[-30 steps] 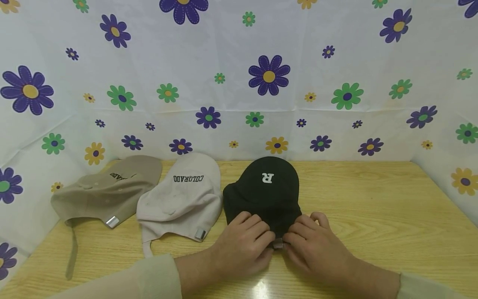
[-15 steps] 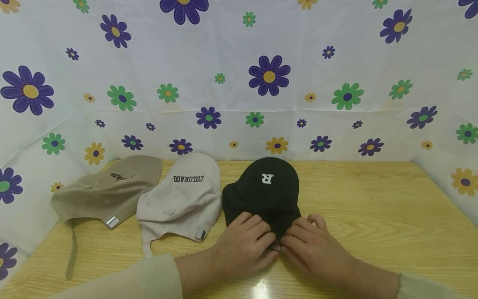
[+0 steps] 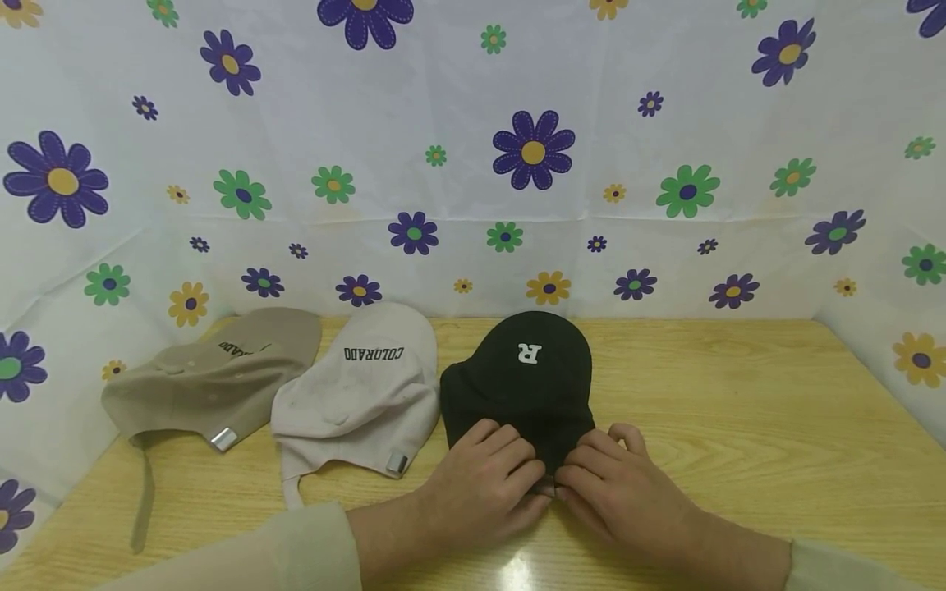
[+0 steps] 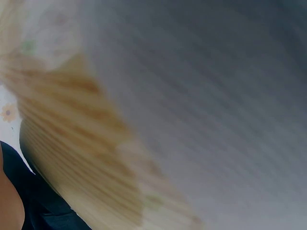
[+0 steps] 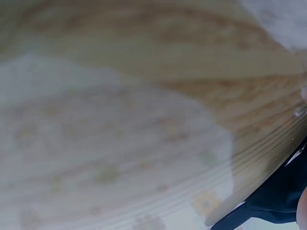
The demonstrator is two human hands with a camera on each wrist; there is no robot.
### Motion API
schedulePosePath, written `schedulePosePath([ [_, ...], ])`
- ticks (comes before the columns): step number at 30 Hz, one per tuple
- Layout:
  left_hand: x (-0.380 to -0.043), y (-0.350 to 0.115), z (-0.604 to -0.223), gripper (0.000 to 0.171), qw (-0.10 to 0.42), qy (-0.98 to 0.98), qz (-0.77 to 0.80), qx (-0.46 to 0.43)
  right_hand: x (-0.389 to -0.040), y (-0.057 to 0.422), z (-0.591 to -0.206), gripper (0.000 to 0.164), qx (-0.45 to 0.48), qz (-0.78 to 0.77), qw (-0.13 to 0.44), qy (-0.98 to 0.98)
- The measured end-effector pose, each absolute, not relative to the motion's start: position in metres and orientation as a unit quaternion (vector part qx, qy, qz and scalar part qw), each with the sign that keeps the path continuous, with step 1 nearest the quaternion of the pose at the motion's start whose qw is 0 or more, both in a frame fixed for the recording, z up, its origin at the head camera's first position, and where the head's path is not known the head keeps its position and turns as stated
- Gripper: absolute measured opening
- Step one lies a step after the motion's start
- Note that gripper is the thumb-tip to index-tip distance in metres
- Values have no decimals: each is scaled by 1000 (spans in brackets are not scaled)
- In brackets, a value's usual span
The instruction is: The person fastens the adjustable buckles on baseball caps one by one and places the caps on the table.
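Together, the left hand (image 3: 491, 476) and right hand (image 3: 621, 484) grip the rear edge of a black baseball cap (image 3: 525, 377), fingertips pinching close on either side of its buckle (image 3: 546, 487), which is partly hidden. That cap lies on the wood-grain table (image 3: 739, 394), its white R upside down to the person. Just left sits a pale COLORADO cap (image 3: 362, 402), then a tan cap (image 3: 199, 390) with a loose dangling strap (image 3: 145, 501).

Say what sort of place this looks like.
Probably a makeshift recording booth: a flower-print backdrop lines the back and sides of a wood-grain table, where a tan cap, a pale cap and a black cap sit in a row.
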State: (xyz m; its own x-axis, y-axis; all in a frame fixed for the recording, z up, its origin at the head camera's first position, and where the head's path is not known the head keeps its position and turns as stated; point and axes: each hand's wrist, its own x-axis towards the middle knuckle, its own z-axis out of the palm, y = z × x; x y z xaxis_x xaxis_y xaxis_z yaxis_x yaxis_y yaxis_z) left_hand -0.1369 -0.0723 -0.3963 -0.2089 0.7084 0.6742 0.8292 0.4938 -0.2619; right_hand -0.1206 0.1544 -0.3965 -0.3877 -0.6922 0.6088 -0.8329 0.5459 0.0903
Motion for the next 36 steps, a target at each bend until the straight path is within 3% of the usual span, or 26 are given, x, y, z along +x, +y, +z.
schedulePosePath([
  [26, -138, -72, -397, 17, 391, -765, -83, -505, -122, 155, -397, 39, 463, 119, 299, -826],
  [36, -139, -72, -397, 15, 387, -764, -85, -509, -123, 156, -396, 31, 473, 124, 300, -819],
])
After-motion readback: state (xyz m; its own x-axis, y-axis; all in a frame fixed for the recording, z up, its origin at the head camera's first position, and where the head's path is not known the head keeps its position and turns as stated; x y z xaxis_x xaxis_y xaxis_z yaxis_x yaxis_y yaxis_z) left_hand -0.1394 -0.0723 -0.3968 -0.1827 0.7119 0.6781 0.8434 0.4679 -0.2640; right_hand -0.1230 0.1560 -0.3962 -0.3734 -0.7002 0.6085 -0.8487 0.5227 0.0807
